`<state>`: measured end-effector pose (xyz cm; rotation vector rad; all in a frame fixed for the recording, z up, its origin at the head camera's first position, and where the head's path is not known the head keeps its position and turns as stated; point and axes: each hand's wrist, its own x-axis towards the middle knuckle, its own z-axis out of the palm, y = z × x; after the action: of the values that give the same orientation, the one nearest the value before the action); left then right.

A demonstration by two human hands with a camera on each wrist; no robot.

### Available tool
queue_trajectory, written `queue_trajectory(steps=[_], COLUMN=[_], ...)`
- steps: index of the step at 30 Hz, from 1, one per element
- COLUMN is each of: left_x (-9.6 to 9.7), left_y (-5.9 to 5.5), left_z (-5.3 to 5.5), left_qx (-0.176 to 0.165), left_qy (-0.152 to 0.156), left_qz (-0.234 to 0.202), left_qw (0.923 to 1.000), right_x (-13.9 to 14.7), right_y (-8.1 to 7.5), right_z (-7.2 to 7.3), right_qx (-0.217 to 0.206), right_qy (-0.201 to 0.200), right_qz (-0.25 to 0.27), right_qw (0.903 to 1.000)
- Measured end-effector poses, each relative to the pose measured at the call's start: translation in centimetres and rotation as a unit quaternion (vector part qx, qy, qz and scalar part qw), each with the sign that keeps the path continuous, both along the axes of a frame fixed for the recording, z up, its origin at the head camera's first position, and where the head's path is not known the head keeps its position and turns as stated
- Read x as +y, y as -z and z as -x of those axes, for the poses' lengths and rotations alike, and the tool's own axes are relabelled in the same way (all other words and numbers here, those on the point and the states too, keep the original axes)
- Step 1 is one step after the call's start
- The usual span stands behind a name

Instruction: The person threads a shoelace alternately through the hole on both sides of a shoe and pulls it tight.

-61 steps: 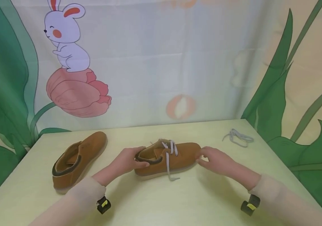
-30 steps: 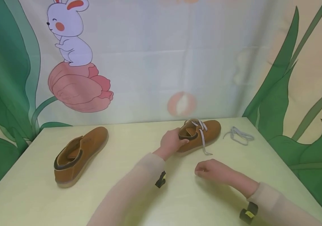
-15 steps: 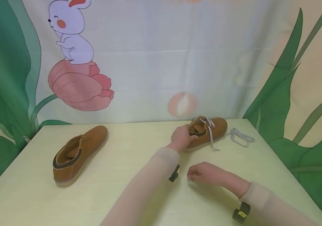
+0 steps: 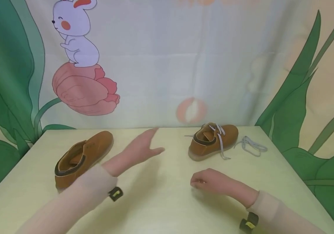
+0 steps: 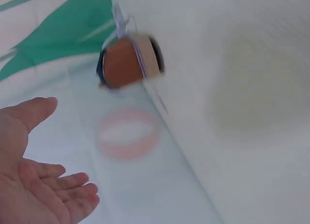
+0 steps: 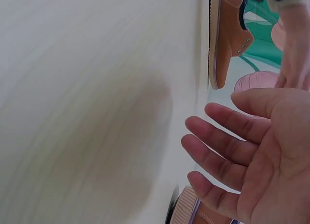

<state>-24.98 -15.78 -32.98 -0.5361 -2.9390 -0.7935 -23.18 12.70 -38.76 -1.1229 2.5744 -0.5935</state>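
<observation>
Now your left grip [image 4: 134, 148], spread apart, no longer holds the laced shoe [image 4: 202, 149], which stands to its right, beyond your relaxed, empty right grip [image 4: 210, 182] and just beside the loose lace [image 4: 253, 143], leaving both grips free.

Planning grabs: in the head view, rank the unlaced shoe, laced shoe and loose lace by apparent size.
1. Unlaced shoe, though partly behind the left sleeve
2. Laced shoe
3. Loose lace

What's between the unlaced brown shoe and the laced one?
In the head view, the left hand, holding nothing, hovers between the unlaced brown shoe and the laced brown shoe.
</observation>
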Motion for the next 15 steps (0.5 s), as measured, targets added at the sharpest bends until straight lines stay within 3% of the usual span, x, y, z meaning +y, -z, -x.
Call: queue_trajectory(steps=[4, 9, 12, 15], left_x=[-7.4, -15.4, -18.8, -21.0], left_y=[-0.6, 1.4, 2.9, 3.7], left_z=[-2.8, -5.3, -5.9, -5.7], left_qx=[0.004, -0.008, -0.034, -0.097], left_qy=[-0.078, -0.171, -0.204, -0.208], left_qz=[0.048, 0.063, 0.074, 0.052], left_qw=[0.9958, 0.9833, 0.9755, 0.9719], right_x=[-0.4, -0.5, -0.3, -0.1], right_y=[-0.2, -0.2, -0.3, -0.4], right_z=[-0.4, -0.5, -0.4, -0.1], right_qx=[-0.007, 0.000, 0.008, 0.008], right_qy=[-0.006, -0.006, -0.003, 0.008], right_qz=[0.004, 0.001, -0.001, 0.000], right_qw=[1.0000, 1.0000, 1.0000, 0.9999])
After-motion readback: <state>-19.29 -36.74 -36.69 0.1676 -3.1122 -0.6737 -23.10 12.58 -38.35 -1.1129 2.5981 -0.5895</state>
